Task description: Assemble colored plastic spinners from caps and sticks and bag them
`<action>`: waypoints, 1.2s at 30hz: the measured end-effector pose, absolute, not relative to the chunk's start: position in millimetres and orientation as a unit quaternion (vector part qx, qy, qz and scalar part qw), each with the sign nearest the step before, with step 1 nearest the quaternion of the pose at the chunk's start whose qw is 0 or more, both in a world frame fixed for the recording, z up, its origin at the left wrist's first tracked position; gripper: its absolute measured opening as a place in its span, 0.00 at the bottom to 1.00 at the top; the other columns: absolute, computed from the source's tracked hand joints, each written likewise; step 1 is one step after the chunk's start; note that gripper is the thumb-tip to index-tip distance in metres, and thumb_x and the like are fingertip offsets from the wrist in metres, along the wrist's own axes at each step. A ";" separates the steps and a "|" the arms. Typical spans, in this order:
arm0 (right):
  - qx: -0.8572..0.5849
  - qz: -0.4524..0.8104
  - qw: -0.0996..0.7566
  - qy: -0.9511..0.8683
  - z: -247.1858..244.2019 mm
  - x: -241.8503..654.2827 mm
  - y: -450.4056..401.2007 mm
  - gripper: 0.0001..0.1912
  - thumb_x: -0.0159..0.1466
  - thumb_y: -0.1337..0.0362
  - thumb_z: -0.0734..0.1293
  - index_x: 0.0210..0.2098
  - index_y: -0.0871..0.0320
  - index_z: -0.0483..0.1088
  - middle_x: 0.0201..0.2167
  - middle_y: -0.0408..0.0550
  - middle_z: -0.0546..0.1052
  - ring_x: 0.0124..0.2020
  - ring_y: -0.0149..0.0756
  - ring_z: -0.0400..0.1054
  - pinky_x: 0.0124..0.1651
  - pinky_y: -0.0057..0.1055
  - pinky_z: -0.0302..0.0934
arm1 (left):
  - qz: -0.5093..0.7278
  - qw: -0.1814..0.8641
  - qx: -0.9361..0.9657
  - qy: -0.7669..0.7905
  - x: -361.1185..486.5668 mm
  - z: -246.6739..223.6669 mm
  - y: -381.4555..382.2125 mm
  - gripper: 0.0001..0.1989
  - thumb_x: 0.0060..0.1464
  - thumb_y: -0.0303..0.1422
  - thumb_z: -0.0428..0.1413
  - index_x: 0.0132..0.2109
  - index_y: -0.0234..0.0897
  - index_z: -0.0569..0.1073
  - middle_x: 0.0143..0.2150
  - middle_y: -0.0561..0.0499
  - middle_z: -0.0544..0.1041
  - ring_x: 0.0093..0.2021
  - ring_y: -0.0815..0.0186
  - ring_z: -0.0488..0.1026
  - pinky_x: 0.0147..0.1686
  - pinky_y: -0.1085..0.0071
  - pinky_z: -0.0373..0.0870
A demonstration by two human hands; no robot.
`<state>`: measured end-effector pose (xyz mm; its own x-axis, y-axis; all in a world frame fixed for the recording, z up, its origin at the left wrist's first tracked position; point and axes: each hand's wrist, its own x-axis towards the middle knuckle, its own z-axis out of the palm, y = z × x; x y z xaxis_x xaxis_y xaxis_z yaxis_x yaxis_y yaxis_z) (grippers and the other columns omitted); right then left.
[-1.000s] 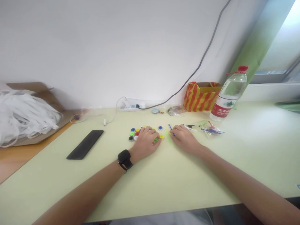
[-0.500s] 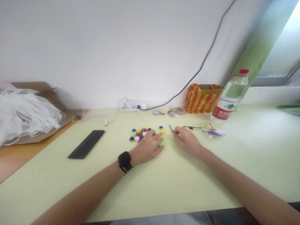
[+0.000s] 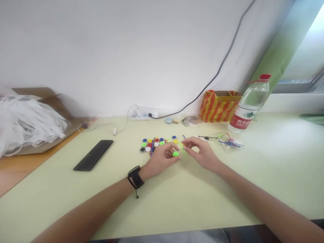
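Observation:
A bright green disc (image 3: 176,154) is between the thumb and fingers of my left hand (image 3: 163,157), which wears a black watch. Just to the right, my right hand (image 3: 202,153) pinches a small yellow piece (image 3: 183,144) between thumb and fingertips. Something bright green, blurred, shows below those fingertips. Behind my left hand lie several coloured discs (image 3: 148,149), with thin dark and blue sticks across them. A blue disc (image 3: 174,137) and a yellow disc (image 3: 175,141) lie apart from that group, between my hands.
A black phone (image 3: 93,155) lies at left, near a box of white strips (image 3: 32,121). At the back are a power strip (image 3: 141,118) and striped bag (image 3: 219,106). A water bottle (image 3: 249,104) stands right, behind bagged sticks (image 3: 231,143).
My left hand has turned and lifted the green disc from the table. My right hand has moved slightly left and now pinches a yellow piece.

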<state>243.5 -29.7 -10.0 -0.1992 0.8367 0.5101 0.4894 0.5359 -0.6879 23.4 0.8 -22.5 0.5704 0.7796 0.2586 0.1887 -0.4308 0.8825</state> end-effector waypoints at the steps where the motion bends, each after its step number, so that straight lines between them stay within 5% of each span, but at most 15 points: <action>1: -0.442 0.192 0.451 -0.751 -9.1 242.9 -30.2 0.07 0.69 0.62 0.66 0.44 0.53 0.75 0.40 0.48 0.80 0.39 0.39 0.75 0.44 0.37 0.71 | 0.343 0.445 0.766 0.313 24.2 -23.4 1.1 0.13 0.57 0.39 0.65 0.44 0.38 0.74 0.32 0.55 0.72 0.30 0.69 0.68 0.31 0.73 0.68; 9: -0.538 0.078 0.370 -0.753 -30.1 256.0 -16.2 0.05 0.67 0.69 0.63 0.38 0.53 0.69 0.33 0.45 0.78 0.34 0.39 0.71 0.39 0.36 0.64 | 0.335 0.442 0.767 0.322 23.8 -30.5 2.6 0.12 0.55 0.37 0.66 0.42 0.36 0.77 0.34 0.51 0.76 0.32 0.68 0.72 0.34 0.72 0.72; 15: -0.506 -0.007 0.294 -0.811 -41.2 265.4 -6.4 0.10 0.68 0.71 0.63 0.44 0.55 0.75 0.43 0.52 0.77 0.46 0.46 0.68 0.49 0.41 0.62 | 0.325 0.424 0.782 0.321 24.1 -32.4 1.6 0.13 0.55 0.36 0.65 0.46 0.36 0.78 0.36 0.50 0.78 0.34 0.67 0.74 0.37 0.71 0.74; 21: -0.454 0.005 0.261 -0.852 -42.0 259.5 -7.3 0.09 0.69 0.72 0.63 0.39 0.55 0.75 0.42 0.52 0.76 0.46 0.45 0.66 0.50 0.43 0.61 | 0.356 0.460 0.753 0.308 25.3 -31.5 3.9 0.14 0.56 0.35 0.65 0.49 0.36 0.77 0.40 0.49 0.79 0.36 0.67 0.76 0.40 0.71 0.75; 28: -0.431 0.088 0.310 -0.843 -28.4 253.9 -21.7 0.07 0.72 0.70 0.59 0.42 0.53 0.67 0.47 0.51 0.75 0.53 0.46 0.64 0.56 0.44 0.60 | 0.405 0.503 0.709 0.283 23.5 -30.1 8.2 0.15 0.56 0.29 0.63 0.51 0.37 0.76 0.45 0.46 0.79 0.41 0.64 0.78 0.45 0.67 0.76; 36: -0.449 0.238 0.401 -0.762 -13.9 243.7 -32.4 0.06 0.75 0.62 0.56 0.41 0.53 0.60 0.37 0.46 0.68 0.38 0.39 0.63 0.41 0.36 0.61 | 0.411 0.496 0.711 0.282 21.9 -37.1 13.7 0.26 0.52 0.29 0.68 0.57 0.37 0.74 0.43 0.45 0.79 0.45 0.60 0.80 0.48 0.64 0.78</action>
